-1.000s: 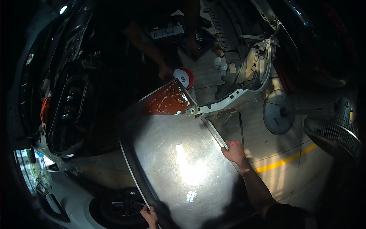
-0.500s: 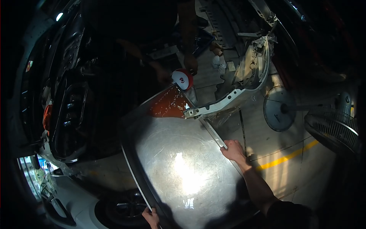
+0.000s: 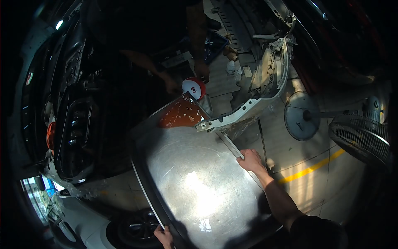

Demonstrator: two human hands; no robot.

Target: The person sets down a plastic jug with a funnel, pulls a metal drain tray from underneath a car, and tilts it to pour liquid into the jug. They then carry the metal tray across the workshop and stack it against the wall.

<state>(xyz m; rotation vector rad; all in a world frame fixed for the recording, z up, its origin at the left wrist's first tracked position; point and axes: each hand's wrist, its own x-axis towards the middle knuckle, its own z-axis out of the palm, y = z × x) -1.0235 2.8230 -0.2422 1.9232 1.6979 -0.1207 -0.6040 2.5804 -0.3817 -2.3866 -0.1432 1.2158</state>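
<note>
A metal table [image 3: 178, 166] with a scratched, shiny top and raised side rims stretches out in front of me. My right hand [image 3: 251, 161] is closed around its right rim, thumb on the upper edge. Low in the view, my left hand [image 3: 164, 236] grips the left rim, partly cut off by the frame. The far end of the top shows an orange-brown patch [image 3: 182, 113] with pale chips. A curved, pale car body part [image 3: 232, 118] with holes reaches the table's far right corner; I cannot tell if they touch.
Beyond the table, a person's hands [image 3: 201, 69] are near a round red-and-white object [image 3: 193, 88]. A pedestal fan [image 3: 360, 139] with a round base [image 3: 302, 116] lies or stands right. A white car [image 3: 89, 226] is lower left, a dark car front [image 3: 76, 133] left.
The view has shifted slightly, so most things sit a little further left. Both my hands keep their hold on the rims. The other person's left-side hand shows more clearly.
</note>
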